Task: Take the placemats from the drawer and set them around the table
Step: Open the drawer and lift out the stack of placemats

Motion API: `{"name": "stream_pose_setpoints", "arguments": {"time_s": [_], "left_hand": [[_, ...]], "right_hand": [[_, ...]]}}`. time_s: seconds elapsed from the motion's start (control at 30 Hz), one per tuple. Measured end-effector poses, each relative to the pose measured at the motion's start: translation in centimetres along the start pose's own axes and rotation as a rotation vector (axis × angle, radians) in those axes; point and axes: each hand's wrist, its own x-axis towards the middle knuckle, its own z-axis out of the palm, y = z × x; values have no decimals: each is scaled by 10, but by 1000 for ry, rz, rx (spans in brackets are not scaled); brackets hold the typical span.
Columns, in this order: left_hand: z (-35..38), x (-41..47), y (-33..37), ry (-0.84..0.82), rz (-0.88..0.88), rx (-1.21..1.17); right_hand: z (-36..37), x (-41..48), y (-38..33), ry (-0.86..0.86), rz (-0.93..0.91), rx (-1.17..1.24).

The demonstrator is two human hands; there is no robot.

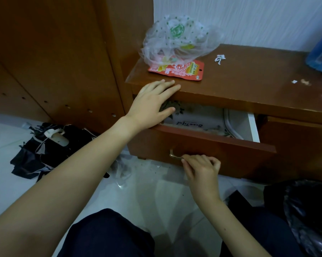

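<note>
A person crouches in front of a low brown wooden cabinet (230,86), seen from above through a head-worn camera. The cabinet's top drawer (203,143) is pulled partly open. Inside it lies a pale placemat (197,120) with dark leaf patterns and some cursive lettering, flat on the drawer bottom and partly hidden under the cabinet top.

The left hand (152,104) reaches over the drawer's left corner with fingers spread wide and flat. Its fingertips rest along the front edge of the cabinet top, and its thumb hangs over the placemat; it holds nothing.

The right hand (201,168) is lower, at the drawer front, with fingers curled tight around the small brass handle (175,154).

On the cabinet top, near the back left, sits a clear plastic bag (177,38) with green dots, resting on a red and orange snack packet (182,70). A crumpled scrap of white paper (219,59) lies to the right of these, and a blue bottle (320,51) stands at the far right edge.

To the left is a tall wooden panel (54,62) with small holes. On the pale tiled floor (4,182) beside it lies a folded black umbrella (43,154). A black plastic bag (308,216) sits at the lower right. The person's dark trousers (108,236) show at the bottom.
</note>
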Motion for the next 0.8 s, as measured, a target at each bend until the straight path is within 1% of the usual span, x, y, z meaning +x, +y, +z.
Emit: {"name": "stream_pose_setpoints", "arguments": {"time_s": [0.23, 0.3, 0.43, 0.6, 0.7, 0.8], "left_hand": [[0, 1, 0, -20, 6, 4], [-1, 2, -1, -28, 8, 0], [0, 2, 0, -14, 13, 2], [2, 1, 2, 4, 3, -1], [1, 1, 3, 2, 6, 10], [2, 1, 2, 4, 6, 7]], "right_hand": [[-10, -26, -12, -12, 6, 14], [-12, -36, -15, 0, 37, 44], [-10, -50, -26, 12, 153, 99], [-10, -55, -29, -36, 177, 244], [-15, -57, -32, -34, 168, 203], [-21, -60, -34, -9, 101, 57]]}}
